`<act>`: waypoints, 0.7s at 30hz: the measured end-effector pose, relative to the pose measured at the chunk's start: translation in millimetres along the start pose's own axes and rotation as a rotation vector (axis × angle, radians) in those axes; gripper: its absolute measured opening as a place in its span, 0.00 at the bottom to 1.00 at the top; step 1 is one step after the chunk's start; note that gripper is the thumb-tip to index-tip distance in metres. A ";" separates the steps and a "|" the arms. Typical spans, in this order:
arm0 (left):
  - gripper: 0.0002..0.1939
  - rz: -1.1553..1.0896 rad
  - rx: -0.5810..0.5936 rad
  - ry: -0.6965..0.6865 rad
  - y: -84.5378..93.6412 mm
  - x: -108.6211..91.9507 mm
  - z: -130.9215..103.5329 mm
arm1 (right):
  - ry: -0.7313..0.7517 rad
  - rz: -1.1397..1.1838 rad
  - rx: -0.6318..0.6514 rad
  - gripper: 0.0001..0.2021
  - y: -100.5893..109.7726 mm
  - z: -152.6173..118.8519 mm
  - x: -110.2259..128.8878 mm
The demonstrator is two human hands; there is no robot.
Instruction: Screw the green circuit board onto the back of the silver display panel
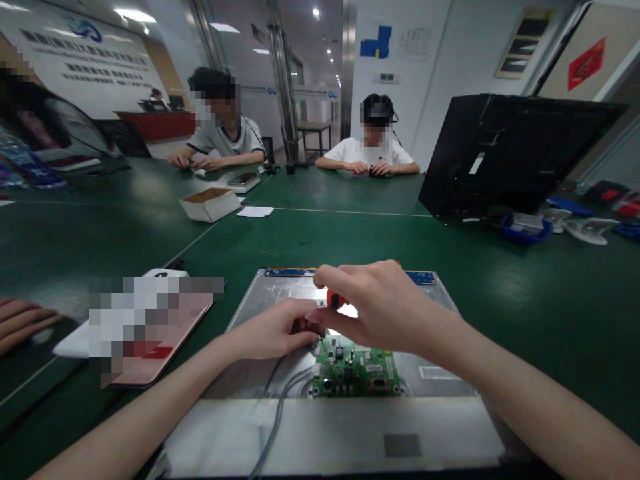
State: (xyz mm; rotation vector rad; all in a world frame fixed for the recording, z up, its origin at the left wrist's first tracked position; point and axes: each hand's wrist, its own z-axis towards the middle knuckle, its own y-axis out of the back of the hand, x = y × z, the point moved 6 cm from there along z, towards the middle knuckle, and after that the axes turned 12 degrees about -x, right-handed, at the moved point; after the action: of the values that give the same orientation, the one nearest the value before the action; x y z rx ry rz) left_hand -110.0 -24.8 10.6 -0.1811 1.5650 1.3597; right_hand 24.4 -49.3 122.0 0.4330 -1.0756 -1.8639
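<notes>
In front of me a metal-backed display panel point(440, 427) lies flat on the green table, a green circuit board point(355, 373) fixed at its middle. My right hand point(385, 303) is closed around a screwdriver point(335, 299) with a red and black handle, held above the board's upper left corner. Its tip is hard to make out behind my fingers. Close beside it, my left hand point(287, 327) has its fingertips pinched together at that same corner; whatever is between them is hidden. Grey cables point(280, 407) run from the board's left side toward me.
A pink folder-like item point(187, 327) and a white item lie left of the panel, near another person's hand point(23, 323). A white box point(210, 205) stands farther back. At right are a large black monitor point(500, 153) and a blue tray point(525, 230). Two people sit across the table.
</notes>
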 end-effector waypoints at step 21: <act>0.04 -0.052 0.003 0.004 1.0 -5.9 0.1 | -0.010 -0.032 -0.027 0.10 0.2 -0.1 -1.8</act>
State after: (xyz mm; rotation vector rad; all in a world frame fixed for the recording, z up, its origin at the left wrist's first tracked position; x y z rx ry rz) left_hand -107.8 -27.2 15.7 -0.2209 1.5551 1.3174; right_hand 25.5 -47.8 121.9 0.4282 -1.0546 -1.9080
